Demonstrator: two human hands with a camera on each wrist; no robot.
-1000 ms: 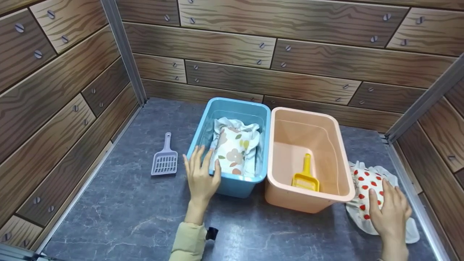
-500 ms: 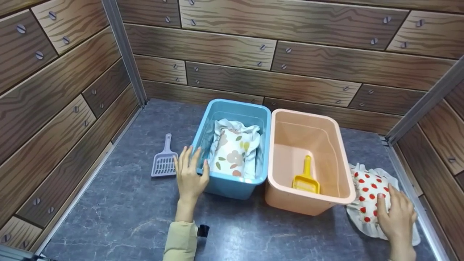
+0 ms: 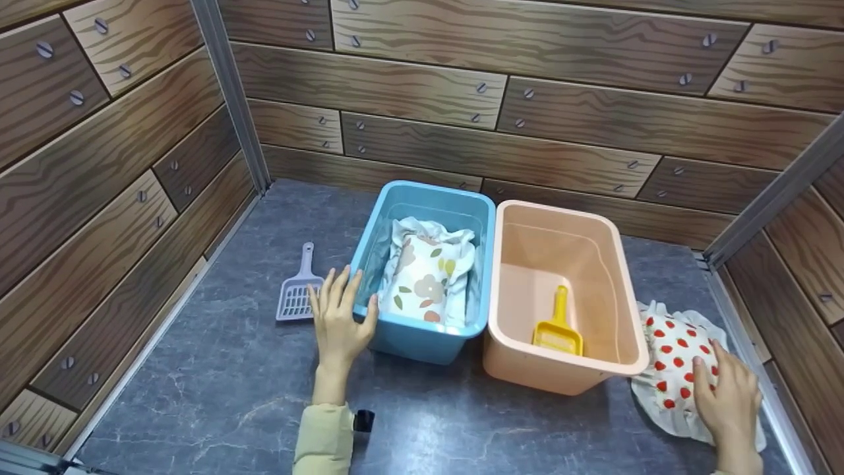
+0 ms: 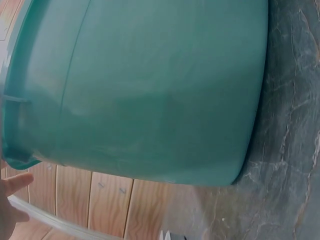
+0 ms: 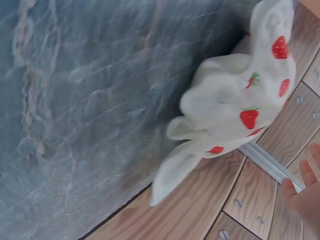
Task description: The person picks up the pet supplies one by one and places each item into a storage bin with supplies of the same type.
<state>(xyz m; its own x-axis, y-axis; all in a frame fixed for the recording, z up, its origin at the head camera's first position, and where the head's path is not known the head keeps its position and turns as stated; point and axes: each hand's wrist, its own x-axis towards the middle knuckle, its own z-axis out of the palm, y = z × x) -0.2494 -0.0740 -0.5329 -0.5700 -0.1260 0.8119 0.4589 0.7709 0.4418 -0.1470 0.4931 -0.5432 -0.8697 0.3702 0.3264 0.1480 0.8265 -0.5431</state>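
In the head view my left hand [image 3: 341, 323] is at the near left corner of the blue bin [image 3: 419, 346], its fingers spread and relaxed. A ruffled cushion with a flower print [image 3: 422, 280] lies in that bin. Just left of the hand is a lilac slotted scoop [image 3: 306, 260], partly overlapped by the fingertips. At the right, my right hand [image 3: 730, 396] is held loosely over the edge of a ruffled strawberry-print cushion [image 3: 672, 356]. The left wrist view shows the bin's outer wall [image 4: 160, 90]; the right wrist view shows the cushion's strawberry cover [image 5: 230, 105].
Beside the blue bin stands a peach bin [image 3: 547, 373] with a yellow slotted scoop [image 3: 560, 310] in it. Wood-patterned walls [image 3: 422, 86] enclose the dark marbled surface [image 3: 211, 369] at the back and sides. A metal strip [image 3: 758, 356] runs close past the strawberry cushion.
My left hand has moved left from above the blue bin's corner toward the lilac scoop. My right hand has shifted slightly right and nearer to me, showing more of the strawberry cushion.
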